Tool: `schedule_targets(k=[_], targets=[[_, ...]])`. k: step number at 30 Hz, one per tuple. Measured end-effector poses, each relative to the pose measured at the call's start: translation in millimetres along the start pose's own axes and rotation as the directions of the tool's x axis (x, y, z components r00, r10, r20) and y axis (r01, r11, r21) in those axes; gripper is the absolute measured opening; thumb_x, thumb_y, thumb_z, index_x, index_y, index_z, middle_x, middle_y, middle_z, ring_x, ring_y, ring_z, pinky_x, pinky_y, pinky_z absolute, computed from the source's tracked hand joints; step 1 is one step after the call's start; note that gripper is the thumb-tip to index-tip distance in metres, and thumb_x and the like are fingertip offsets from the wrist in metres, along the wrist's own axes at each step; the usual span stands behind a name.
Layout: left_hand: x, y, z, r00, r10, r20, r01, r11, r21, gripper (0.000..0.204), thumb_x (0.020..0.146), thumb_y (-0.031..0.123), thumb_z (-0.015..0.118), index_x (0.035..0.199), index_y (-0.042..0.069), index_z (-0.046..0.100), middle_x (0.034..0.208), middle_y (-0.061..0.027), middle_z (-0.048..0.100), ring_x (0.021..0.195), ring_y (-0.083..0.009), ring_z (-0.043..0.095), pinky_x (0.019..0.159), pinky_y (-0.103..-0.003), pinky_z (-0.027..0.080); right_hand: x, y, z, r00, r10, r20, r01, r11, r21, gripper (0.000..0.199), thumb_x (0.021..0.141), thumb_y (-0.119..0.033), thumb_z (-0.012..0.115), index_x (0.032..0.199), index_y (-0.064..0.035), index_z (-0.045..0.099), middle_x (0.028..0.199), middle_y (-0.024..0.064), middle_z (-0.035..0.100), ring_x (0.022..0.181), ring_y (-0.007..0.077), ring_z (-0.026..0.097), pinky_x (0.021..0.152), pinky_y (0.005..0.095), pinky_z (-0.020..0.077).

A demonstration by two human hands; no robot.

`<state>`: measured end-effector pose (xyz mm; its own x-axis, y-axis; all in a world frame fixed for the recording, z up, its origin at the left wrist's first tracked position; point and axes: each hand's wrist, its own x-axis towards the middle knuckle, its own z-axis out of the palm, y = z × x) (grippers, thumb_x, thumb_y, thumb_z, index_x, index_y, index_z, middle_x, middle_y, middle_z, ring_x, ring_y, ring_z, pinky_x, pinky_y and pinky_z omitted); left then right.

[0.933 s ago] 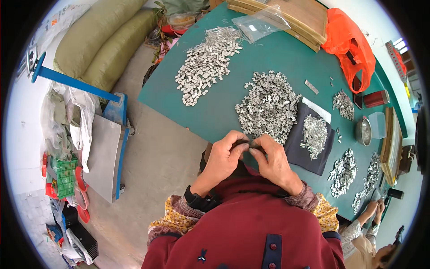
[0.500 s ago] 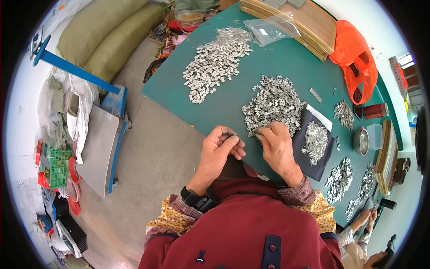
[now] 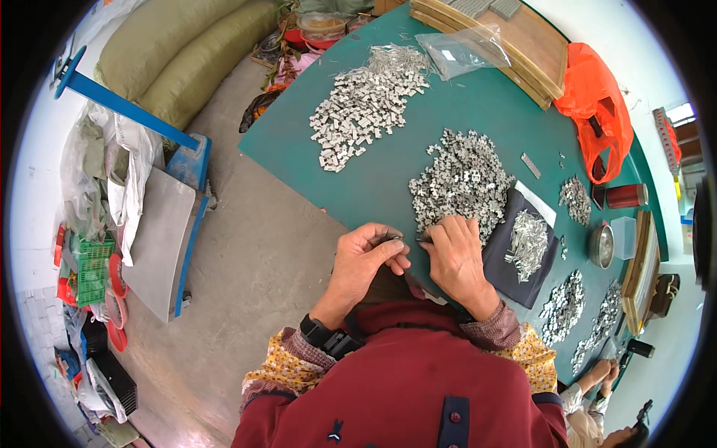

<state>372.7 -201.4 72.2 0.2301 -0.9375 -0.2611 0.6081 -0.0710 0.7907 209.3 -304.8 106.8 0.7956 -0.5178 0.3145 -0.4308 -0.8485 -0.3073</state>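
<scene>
Found roundish heap of small silver-grey notched metal pieces (image 3: 464, 175) on flat green tabletop (image 3: 287, 153), just beyond bare right hand (image 3: 457, 260), farther from bare left hand (image 3: 360, 261); noted no clear long axis. Saw thumbs drawn to fingers; cannot tell whether gripping anything.

Tabletop (image 3: 287, 160): was green.
Centre parts pile (image 3: 459, 183): was silver-grey, speckled with dark gaps.
Far parts pile (image 3: 366, 112): was pale silver-grey.
Cloth (image 3: 511, 280): was dark navy.
Pin pile (image 3: 528, 243): was bright silver.
Top (image 3: 373, 396): was mainly maroon; its placket (image 3: 449, 433) was navy with maroon buttons (image 3: 455, 417).
Sleeves (image 3: 280, 366): were yellow with a small white print.
Cuffs (image 3: 499, 328): were muted mauve-brown.
Wristband (image 3: 328, 337): was black.
Carrier bag (image 3: 590, 97): was orange-red.
Can (image 3: 626, 196): was dark red.
Basket (image 3: 93, 272): was green.
Long sacks (image 3: 164, 45): were olive.
Stand bar (image 3: 123, 108): was blue.
</scene>
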Motion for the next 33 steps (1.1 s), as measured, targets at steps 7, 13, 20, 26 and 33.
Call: schedule_targets(k=[7,13,20,26,33], targets=[[1.7,-2.4,-1.5,1.0,-0.008,-0.008,0.008,1.0,-0.016,0.013,0.092,0.001,0.063,0.103,-0.007,0.063,0.088,-0.0178,0.069,0.072,-0.0235,0.07,0.06,-0.031,0.058,-13.3,4.4,-8.0,0.998,-0.053,0.028,0.053,0.999,0.006,0.016,0.076,-0.002,0.064,0.09,-0.0067,0.062,0.084,0.0076,0.05,0.081,0.0251,0.051,0.074,0.0388,0.0352],[1.2,-1.4,-2.8,1.0,-0.023,-0.012,0.022,1.0,-0.02,0.013,0.092,0.001,0.064,0.103,-0.007,0.064,0.088,-0.0175,0.07,0.072,-0.0233,0.07,0.06,-0.031,0.059,-17.4,-3.6,-13.1,0.994,0.049,-0.094,-0.046,0.998,0.029,0.011,0.077,-0.003,0.065,0.088,-0.0057,0.062,0.082,0.0064,0.051,0.079,0.0252,0.051,0.072,0.0394,0.0358],[0.2,1.6,-2.2,1.0,-0.023,-0.016,0.023,1.0,0.003,0.014,0.092,0.001,0.063,0.103,-0.007,0.064,0.088,-0.0171,0.069,0.071,-0.0224,0.07,0.061,-0.03,0.059,-4.6,-13.1,-0.3,0.996,0.082,-0.045,-0.085,0.993,-0.079,0.014,0.079,-0.011,0.07,0.079,-0.0078,0.056,0.079,0.0072,0.048,0.076,0.0258,0.049,0.071,0.0396,0.0349],[-3.4,5.0,-0.5,0.999,-0.036,-0.025,0.037,0.998,0.04,0.013,0.092,0.001,0.063,0.102,-0.007,0.064,0.087,-0.0165,0.069,0.071,-0.022,0.07,0.061,-0.03,0.058,-2.0,-13.0,4.4,0.998,0.063,0.006,-0.063,0.994,-0.09,0.016,0.077,-0.011,0.069,0.078,-0.0078,0.054,0.078,0.0078,0.047,0.077,0.0264,0.049,0.071,0.0394,0.0347],[-2.7,-1.4,-1.3,0.999,-0.005,-0.032,0.006,1.0,0.021,0.013,0.091,0.0,0.063,0.102,-0.007,0.063,0.087,-0.017,0.069,0.071,-0.0231,0.07,0.06,-0.031,0.058,-9.3,-7.0,-1.0,0.997,-0.061,0.039,0.062,0.998,-0.02,0.011,0.078,-0.01,0.066,0.08,-0.0084,0.055,0.078,0.0071,0.046,0.076,0.0256,0.049,0.071,0.0391,0.0351]])
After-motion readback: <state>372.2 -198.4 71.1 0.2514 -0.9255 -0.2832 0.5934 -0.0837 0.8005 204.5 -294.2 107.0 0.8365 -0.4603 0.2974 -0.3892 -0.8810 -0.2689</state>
